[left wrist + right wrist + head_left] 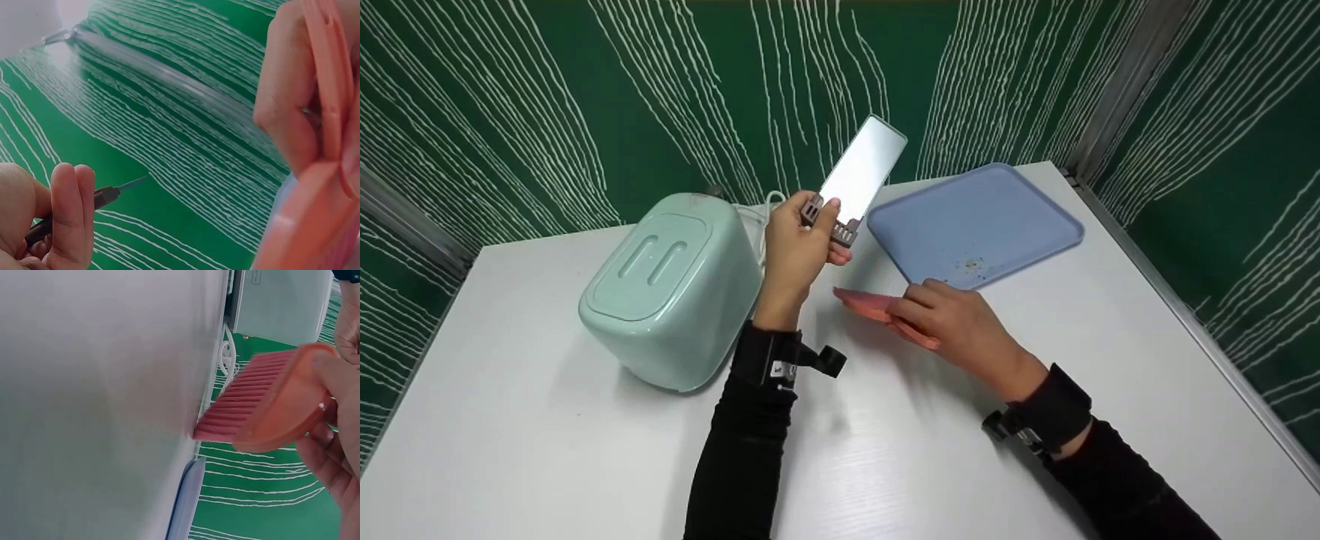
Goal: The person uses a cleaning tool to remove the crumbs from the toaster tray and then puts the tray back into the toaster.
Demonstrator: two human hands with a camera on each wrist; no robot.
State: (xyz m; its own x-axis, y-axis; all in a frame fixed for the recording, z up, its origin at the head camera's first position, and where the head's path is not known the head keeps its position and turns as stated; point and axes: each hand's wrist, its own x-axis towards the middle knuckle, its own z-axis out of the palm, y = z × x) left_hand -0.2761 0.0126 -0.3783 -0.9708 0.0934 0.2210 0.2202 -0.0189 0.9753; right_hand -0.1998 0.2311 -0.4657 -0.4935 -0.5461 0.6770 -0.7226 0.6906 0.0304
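Observation:
My left hand [795, 251] grips the grey slotted end of a flat, shiny metal crumb tray [864, 166], thumb on top. The tray is raised and tilted above the table's back part. In the left wrist view only a thin edge of it shows beyond the fingers. My right hand [956, 322] holds an orange hand brush [289, 402] by its body, with the pink bristles [244, 402] towards the table in the right wrist view. The brush is below the crumb tray and apart from it. A mint-green toaster [697, 292] stands left of my left hand.
On the back right of the white table [855, 457] lies a blue tray [982, 206] with dark crumbs [971, 266] near its front edge. A white cord [771, 201] runs behind the toaster. Green walls with white streaks [660, 90] border the back and sides.

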